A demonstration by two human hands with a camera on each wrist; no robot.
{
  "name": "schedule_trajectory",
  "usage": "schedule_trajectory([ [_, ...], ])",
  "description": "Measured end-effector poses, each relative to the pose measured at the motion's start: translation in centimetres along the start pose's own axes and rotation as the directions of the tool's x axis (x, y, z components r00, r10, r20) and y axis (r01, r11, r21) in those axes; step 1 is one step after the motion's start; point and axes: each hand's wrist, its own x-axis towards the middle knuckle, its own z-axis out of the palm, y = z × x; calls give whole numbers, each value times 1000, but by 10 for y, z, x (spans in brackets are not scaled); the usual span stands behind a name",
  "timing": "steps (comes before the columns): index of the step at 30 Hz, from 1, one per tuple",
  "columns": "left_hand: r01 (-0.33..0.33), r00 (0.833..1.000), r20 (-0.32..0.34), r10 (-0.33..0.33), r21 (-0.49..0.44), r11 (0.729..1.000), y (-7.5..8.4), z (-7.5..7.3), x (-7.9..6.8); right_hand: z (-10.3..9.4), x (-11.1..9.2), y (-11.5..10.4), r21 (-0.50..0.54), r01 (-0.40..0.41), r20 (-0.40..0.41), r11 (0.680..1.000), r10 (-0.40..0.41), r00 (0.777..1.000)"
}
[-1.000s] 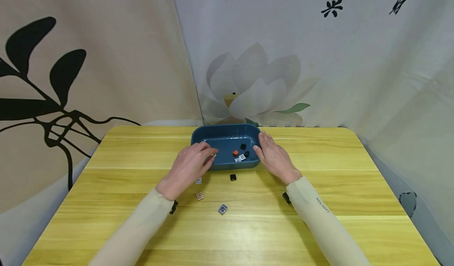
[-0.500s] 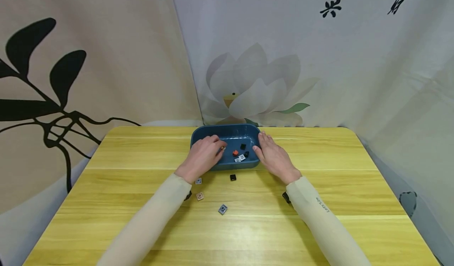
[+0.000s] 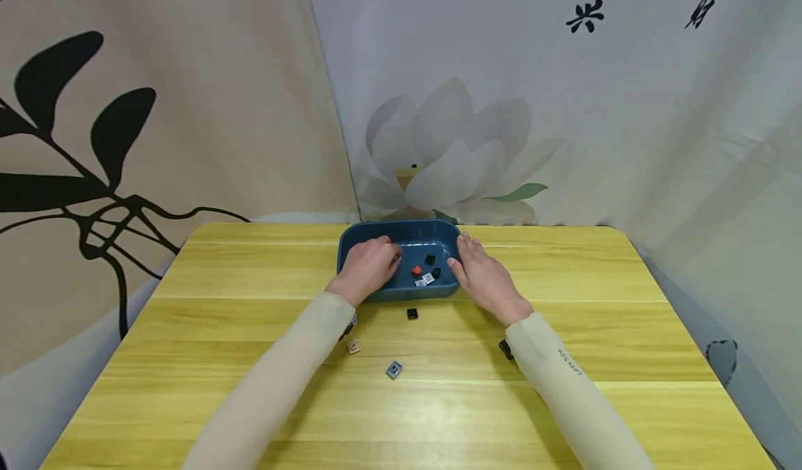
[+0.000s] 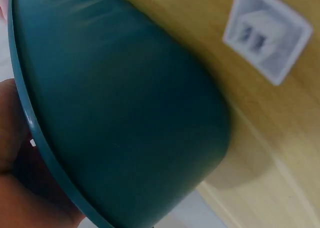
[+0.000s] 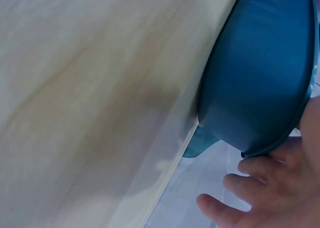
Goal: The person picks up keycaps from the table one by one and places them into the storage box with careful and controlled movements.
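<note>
A dark blue rectangular dish stands near the table's far edge. My left hand reaches over its near left side, fingers curled together. They pinch a small keycap, mostly hidden; only a pale speck shows between finger and thumb in the left wrist view. Outside the dish's right end, my right hand rests against the wall with fingers extended. Inside lie an orange-red keycap, a black keycap, another dark one, and white keycaps.
On the wooden table, in front of the dish, lie a black keycap, a pinkish keycap and a blue-grey keycap. A whitish keycap is partly covered by my left wrist in the head view. A printed curtain hangs behind.
My left hand has moved right and farther over the dish, carrying the small keycap from the near left rim. The right hand has stayed at the right end.
</note>
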Motion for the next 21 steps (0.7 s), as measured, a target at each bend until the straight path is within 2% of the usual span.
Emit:
schedule_trajectory([
  [7,68,994,84,-67,1,998,2,-1,10,0,0,0,3,-5,4,1000,5,1000],
  [13,126,980,159,-123,-8,992,5,-2,8,-1,1,0,9,-3,8,1000,3,1000],
  [17,136,981,144,-130,-33,990,4,-2,2,-1,1,1,13,4,1,1000,-4,1000],
  [21,115,991,76,-108,-85,990,2,-3,-8,-1,1,1,17,4,-3,1000,-4,1000],
])
